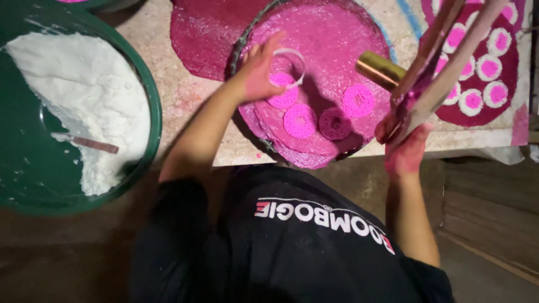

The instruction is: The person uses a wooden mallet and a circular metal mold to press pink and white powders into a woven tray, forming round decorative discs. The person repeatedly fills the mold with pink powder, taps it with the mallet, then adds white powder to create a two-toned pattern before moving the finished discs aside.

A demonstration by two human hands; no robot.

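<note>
The left hand [259, 70] pinches a clear ring cutter [289, 66] over the pink sheet [331, 39] on the round tray [238, 47] at the table's [174, 92] front edge. The right hand [405, 147] grips a press with a brass barrel [379, 69]. It looks likely to drip onto the lacy pink discs [300, 120] below, or the overhanging tray could tip.

Pretty dim spot overall, most of the light lands on the pale speckled stone surface [185, 92] up top. Below its edge it's just a dark brownish floor [483, 235], with some wooden boards [488, 196] at right.
</note>
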